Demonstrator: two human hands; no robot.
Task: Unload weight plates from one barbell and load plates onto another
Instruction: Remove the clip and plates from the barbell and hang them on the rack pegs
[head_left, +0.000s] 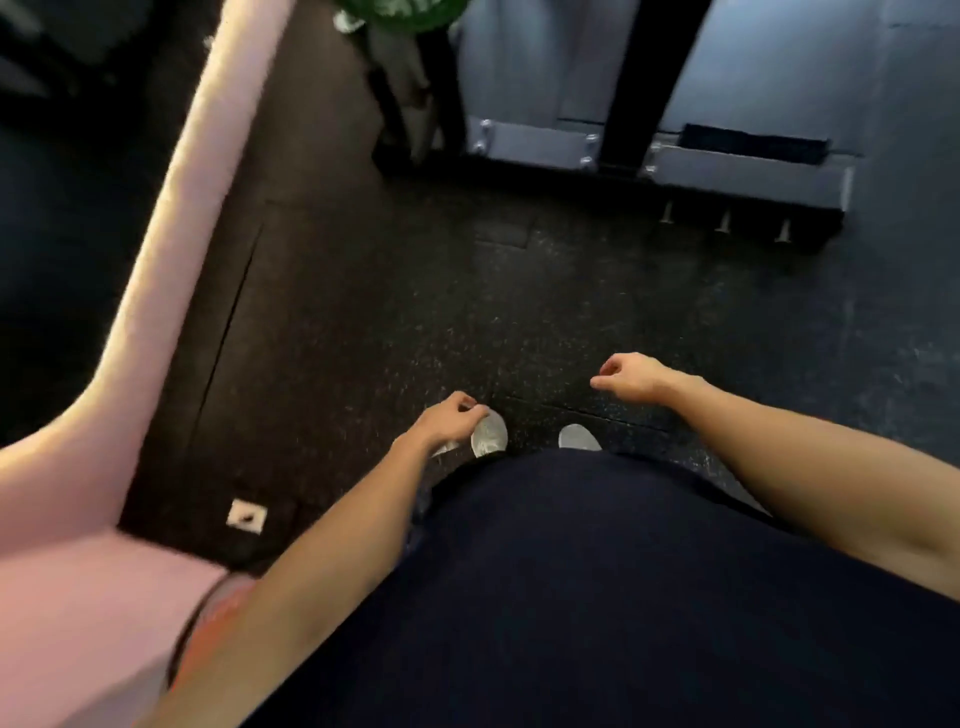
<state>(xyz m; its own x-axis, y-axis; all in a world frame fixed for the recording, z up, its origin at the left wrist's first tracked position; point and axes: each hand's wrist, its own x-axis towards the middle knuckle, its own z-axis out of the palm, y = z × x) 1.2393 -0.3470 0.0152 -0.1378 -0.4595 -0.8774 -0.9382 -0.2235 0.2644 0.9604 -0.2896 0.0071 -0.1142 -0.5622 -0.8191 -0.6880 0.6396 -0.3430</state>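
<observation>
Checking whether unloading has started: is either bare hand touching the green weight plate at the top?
Apart. The head view shows the left hand and right hand hanging empty over dark rubber floor, far from the green weight plate.

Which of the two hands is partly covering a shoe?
The left hand: its loosely curled fingers overlap the toe of the left white shoe. The right hand hangs over bare rubber floor, clear of the other shoe.
</observation>
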